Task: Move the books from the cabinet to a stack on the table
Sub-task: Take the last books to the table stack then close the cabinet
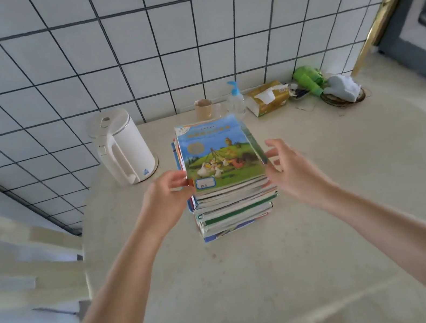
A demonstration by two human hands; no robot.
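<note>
On the pale table (256, 282), going from left to right, a cream chair (23, 269) stands at the left edge, its slatted back blurred. Past it a white kettle (122, 146) sits near the tiled wall (129, 48), its handle turned toward the camera.

Next comes the left hand (168, 195), reaching in from below. Its fingers are curled, and the tips touch the left edge of the top book at its near corner; whether they pinch the cover or only rest against it I cannot tell. The stack of books (233, 211) stands in the middle of the table, several books high, with edges a little uneven. The top book (219, 154) lies flat on the pile, its cover showing geese and other animals on a green hill under a blue sky, with a white label near the lower left corner.

Just right of the stack is the right hand (292, 167), fingers spread and loosely bent, with the fingertips close to the right edge of the top book; it holds nothing that I can see.

Behind the stack, along the wall, stand a tan cup (204, 108), a clear pump bottle (235, 101) with a blue top, a pack of tissues (267, 97), a green object (308, 80) and a pale blue cloth (344, 89).
</note>
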